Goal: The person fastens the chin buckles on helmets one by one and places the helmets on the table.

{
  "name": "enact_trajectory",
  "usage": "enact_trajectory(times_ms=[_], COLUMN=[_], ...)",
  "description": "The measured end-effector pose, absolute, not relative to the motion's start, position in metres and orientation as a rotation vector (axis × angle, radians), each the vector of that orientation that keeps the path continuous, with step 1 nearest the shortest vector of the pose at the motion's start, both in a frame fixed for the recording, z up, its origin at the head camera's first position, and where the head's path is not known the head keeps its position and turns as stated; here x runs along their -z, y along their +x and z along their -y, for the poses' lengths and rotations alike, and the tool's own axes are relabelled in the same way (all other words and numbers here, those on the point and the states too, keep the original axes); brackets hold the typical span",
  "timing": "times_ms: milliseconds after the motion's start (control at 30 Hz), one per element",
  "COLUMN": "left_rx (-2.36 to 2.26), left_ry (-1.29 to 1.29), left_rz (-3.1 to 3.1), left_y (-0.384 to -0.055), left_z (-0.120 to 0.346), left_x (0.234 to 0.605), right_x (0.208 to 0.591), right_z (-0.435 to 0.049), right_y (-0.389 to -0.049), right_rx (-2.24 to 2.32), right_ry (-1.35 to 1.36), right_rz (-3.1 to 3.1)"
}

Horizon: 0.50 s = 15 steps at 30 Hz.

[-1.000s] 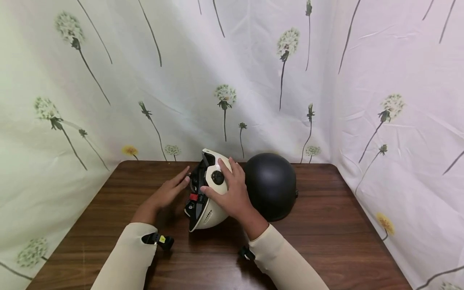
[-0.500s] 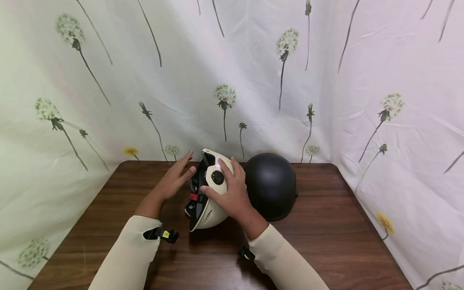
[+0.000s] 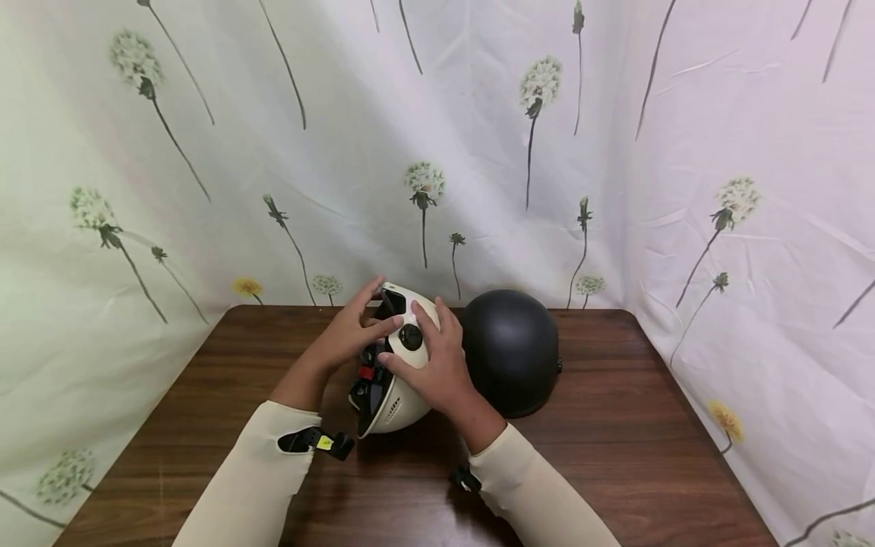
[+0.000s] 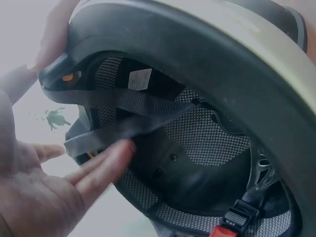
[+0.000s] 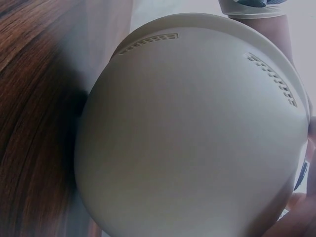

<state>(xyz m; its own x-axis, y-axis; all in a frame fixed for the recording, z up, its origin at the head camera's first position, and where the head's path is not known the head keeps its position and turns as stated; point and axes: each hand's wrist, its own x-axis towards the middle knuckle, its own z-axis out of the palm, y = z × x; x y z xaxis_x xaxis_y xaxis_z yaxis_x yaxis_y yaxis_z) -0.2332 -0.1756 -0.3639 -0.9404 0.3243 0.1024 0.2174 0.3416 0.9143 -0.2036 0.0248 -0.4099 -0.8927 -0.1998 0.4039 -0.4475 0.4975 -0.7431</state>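
A cream-white helmet point(image 3: 399, 414) lies tipped on its side, its hollow facing left. My right hand point(image 3: 437, 365) holds it from the right, fingers spread over the shell beside a round black knob point(image 3: 411, 336) and thumb near the rim. My left hand point(image 3: 349, 334) is at the hollow side, thumb reaching over the rim and fingers extended. Inside, the left wrist view shows a black chin strap point(image 4: 143, 106), a red buckle point(image 4: 222, 232) and mesh padding; a blurred finger overlaps the strap. In the right wrist view the smooth crown of the helmet point(image 5: 187, 133) fills most of the picture.
A matte black helmet point(image 3: 511, 353) sits dome-up just right of the white one. Both are on a dark wooden table point(image 3: 615, 456). Behind and beside it hangs a white cloth point(image 3: 342, 152) printed with dandelions.
My left hand has moved up and right, from beside the white helmet's hollow to over its rim. My right hand and both helmets have stayed nearly still.
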Motion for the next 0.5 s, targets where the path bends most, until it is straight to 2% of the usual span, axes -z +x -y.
enact_trajectory(times_ms=[500], left_rx=[-1.784], left_ry=[0.474], left_rz=[-2.391], left_y=[-0.2295], left_z=[0.1717], left_x=[0.3607], right_x=[0.4082], right_z=[-0.0263], right_y=[-0.2023], right_rx=[-1.303], right_ry=[0.570], right_rz=[2.510])
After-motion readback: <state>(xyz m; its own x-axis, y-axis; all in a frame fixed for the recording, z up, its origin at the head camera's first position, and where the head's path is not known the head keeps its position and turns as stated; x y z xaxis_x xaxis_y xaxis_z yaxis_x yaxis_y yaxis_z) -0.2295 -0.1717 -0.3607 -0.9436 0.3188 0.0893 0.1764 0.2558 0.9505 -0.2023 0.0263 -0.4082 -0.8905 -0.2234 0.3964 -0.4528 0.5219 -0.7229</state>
